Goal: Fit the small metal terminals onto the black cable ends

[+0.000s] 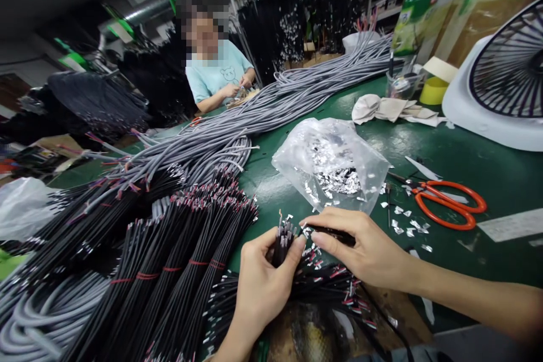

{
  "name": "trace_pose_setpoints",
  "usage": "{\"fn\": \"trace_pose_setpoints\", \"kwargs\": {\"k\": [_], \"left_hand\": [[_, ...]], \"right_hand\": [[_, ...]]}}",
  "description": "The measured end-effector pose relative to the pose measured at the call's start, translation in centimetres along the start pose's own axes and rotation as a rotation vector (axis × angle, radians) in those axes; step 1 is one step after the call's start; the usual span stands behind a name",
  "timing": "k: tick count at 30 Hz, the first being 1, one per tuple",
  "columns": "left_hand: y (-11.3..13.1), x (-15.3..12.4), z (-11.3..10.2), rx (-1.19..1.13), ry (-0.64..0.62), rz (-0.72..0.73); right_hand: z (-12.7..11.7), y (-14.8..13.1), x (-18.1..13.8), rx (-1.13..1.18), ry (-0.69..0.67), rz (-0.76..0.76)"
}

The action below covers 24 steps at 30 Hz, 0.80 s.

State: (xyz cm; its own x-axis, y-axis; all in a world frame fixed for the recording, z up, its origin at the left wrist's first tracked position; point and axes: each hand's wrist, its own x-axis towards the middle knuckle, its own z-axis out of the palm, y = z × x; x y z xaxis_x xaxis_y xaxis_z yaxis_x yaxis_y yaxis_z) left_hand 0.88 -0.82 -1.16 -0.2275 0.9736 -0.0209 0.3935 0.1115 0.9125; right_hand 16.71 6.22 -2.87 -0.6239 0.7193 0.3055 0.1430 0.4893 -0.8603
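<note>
My left hand (261, 277) is closed around a small bundle of black cable ends (283, 240), held upright near the table's front. Just to its right, my right hand (365, 249) pinches a single black cable (333, 233) lying across its fingers. Under both hands lie more loose black cables with stripped red and white tips (335, 285). A clear plastic bag of small silver foil pieces (333, 167) sits just beyond my hands, and loose foil bits (403, 226) are scattered to its right.
Tied bundles of black cables (169, 260) fill the left front, and long grey cables (263, 107) run toward the back. Orange scissors (449, 201) lie at right, with a white fan (500, 85), a rag (390, 108) and a yellow cup (432, 90) behind. A person in a light blue shirt (216, 76) works across the table.
</note>
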Motion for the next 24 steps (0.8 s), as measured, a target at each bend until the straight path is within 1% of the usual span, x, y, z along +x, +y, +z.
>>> {"fn": "trace_pose_setpoints", "kwargs": {"k": [6,10,13,16,18,22,24], "left_hand": [[-0.05,0.07,0.23,0.007,-0.008,0.015],[-0.11,0.23,0.23,-0.057,-0.017,0.019],[-0.06,0.23,0.01,-0.118,-0.049,-0.008],[-0.09,0.12,-0.29,-0.149,-0.077,-0.069],[-0.17,0.06,-0.43,-0.158,-0.114,-0.095],[-0.19,-0.06,-0.44,-0.122,-0.202,-0.080],[-0.03,-0.12,-0.35,-0.103,-0.213,-0.071]], "right_hand": [[-0.02,0.12,0.23,0.018,-0.011,-0.014],[-0.05,0.17,0.24,0.020,0.000,-0.026],[-0.17,0.01,0.17,0.033,0.011,-0.019],[-0.41,-0.22,0.18,0.055,0.053,0.015],[-0.56,-0.29,0.27,0.091,0.068,0.012],[-0.56,-0.17,0.50,0.130,0.056,-0.040],[-0.39,-0.13,0.52,0.117,0.050,-0.040]]}}
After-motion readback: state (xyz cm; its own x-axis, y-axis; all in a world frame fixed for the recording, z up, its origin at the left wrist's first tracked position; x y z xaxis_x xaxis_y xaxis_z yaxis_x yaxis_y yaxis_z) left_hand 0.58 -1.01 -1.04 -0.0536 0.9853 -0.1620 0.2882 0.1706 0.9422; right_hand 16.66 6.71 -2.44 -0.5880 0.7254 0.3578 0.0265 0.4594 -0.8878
